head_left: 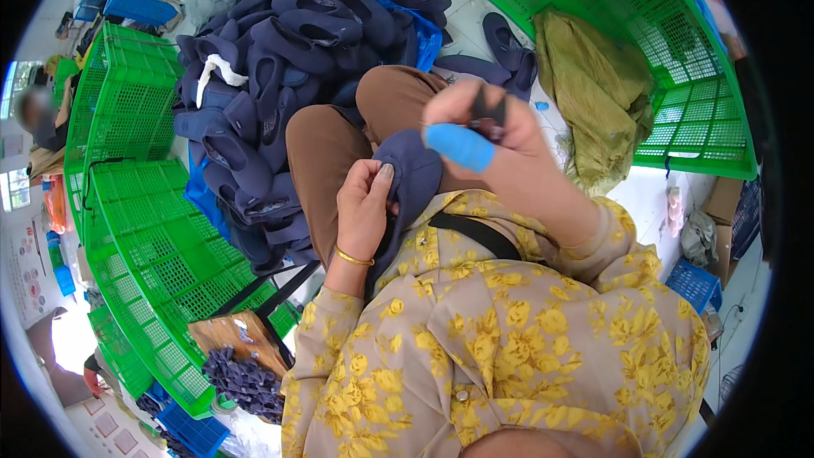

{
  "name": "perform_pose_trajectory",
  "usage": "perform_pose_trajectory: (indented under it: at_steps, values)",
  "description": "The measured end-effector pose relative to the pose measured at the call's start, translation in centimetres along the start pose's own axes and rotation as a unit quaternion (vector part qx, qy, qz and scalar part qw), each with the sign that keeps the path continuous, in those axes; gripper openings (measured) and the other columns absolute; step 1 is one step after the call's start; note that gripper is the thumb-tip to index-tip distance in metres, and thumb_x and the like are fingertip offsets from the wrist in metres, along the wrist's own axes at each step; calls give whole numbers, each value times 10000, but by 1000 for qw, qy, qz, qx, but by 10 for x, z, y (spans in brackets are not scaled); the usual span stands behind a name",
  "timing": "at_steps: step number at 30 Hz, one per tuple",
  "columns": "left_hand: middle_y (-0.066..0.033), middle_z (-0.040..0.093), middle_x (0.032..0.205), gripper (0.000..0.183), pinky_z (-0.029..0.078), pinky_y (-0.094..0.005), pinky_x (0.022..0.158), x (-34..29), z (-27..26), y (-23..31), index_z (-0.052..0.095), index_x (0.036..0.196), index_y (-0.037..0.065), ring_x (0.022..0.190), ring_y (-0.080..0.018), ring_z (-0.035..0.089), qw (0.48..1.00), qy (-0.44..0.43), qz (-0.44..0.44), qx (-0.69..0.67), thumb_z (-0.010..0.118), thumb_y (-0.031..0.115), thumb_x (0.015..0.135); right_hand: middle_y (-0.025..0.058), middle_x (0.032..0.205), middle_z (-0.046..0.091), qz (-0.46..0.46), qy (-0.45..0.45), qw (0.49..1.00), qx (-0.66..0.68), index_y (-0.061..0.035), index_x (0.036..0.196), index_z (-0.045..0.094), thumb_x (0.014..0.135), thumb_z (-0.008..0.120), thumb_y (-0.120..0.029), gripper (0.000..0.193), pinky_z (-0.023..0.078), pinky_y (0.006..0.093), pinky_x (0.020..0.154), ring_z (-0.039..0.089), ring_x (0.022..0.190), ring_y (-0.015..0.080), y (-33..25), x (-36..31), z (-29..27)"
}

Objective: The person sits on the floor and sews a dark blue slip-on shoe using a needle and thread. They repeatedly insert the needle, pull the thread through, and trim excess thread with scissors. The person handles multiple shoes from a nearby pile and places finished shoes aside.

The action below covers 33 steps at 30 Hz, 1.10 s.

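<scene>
My left hand (363,203) grips a navy cloth shoe (409,171) over my lap, thumb pressed on its edge. A yellow bangle (354,258) circles that wrist. Raised to the right of the shoe and apart from it, my right hand (500,131) is closed on a small black tool (488,112) that looks like thread snips, partly hidden by the fingers and blurred. Blue tape (459,146) wraps the right thumb. Beyond my knees lies a big heap of similar navy shoes (292,55), with a white strip (219,75) on top.
Green plastic crates (161,246) stand along my left, another green crate (678,59) at the far right. An olive sack (589,85) leans by it. Several loose shoes (509,42) lie on the floor ahead. A wooden stool (237,339) with dark scraps (242,382) is at my left.
</scene>
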State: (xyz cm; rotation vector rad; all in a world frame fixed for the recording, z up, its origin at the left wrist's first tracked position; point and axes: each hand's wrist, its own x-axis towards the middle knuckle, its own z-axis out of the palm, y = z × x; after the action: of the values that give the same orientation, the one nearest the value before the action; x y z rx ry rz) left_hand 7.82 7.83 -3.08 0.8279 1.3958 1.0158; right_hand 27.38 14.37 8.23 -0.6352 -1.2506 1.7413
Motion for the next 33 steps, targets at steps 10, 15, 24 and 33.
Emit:
perform_pose_trajectory:
  at_steps: [10, 15, 24, 33]
  values:
    - [-15, 490, 661, 168, 387, -236, 527, 2, 7, -7, 528, 845, 48, 556, -81, 434, 944, 107, 201, 240, 695, 47, 846, 87, 900, 603, 54, -253, 949, -181, -61, 1058, 540, 847, 608, 3, 230, 480, 320, 721, 616, 813, 220, -5, -38, 11]
    - [-4, 509, 649, 137, 393, -220, 529, -1, 9, 4, 530, 871, 34, 566, -57, 454, 990, 45, 98, 96, 666, 26, 860, 139, 1015, 602, 32, -375, 912, -165, -60, 1141, 481, 746, 542, 82, 424, 476, 433, 694, 618, 867, 377, 3, -41, 22]
    - [-26, 604, 799, 155, 461, -227, 653, -7, -8, 23, 664, 795, 1, 713, -80, 555, 977, -82, 74, 181, 729, 136, 834, 102, 976, 594, -35, -363, 913, -181, -72, 1078, 547, 730, 559, 49, 369, 493, 430, 692, 613, 850, 354, 8, -41, 24]
    - [17, 626, 951, 44, 460, -191, 766, -12, -24, 31, 603, 982, 7, 845, -40, 553, 986, -158, 20, 40, 587, 20, 942, 65, 916, 548, -146, -100, 759, -627, -76, 957, 622, 754, 628, -29, 208, 488, 393, 608, 615, 743, 295, 72, -22, -11]
